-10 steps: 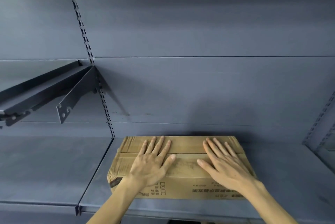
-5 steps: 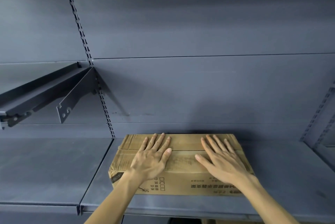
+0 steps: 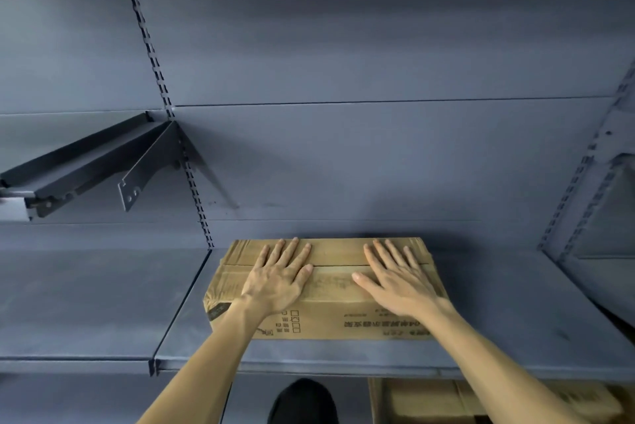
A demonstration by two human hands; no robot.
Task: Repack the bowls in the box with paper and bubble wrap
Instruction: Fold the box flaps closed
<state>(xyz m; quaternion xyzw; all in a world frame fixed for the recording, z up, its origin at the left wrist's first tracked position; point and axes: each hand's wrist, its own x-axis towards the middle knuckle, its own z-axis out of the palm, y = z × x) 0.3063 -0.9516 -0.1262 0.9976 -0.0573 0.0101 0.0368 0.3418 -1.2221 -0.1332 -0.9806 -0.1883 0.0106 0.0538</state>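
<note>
Surroundings: a grey metal shelf (image 3: 498,289) carries your work, backed by a flat grey panel (image 3: 378,155). A slotted upright (image 3: 161,80) runs up the panel just left of the box. A smaller upper shelf (image 3: 79,162) on a bracket (image 3: 147,169) juts out at the left, above the level you are working on and well apart from your hands. Below the shelf's front edge you can see more cardboard (image 3: 429,399) and a dark rounded shape (image 3: 302,403) that is too dim to identify.

In the way: nothing sits between your hands and the box; the back of the box lies close to the rear panel.

Left hand (image 3: 278,279): flat on the box top, palm down, fingers straight and slightly spread, fingertips reaching past the centre seam toward the back edge.

Right hand (image 3: 398,283): also flat and palm down on the top, fingers straight and fanned, thumb pointing inward toward your left hand.

Box (image 3: 336,317): brown cardboard, flaps closed, seam running left to right under your fingers. It sits on the shelf near its left end, set back from the front edge. Printed characters and small checkboxes show upside down on the front face; the near left corner looks dented and carries a dark label.
</note>
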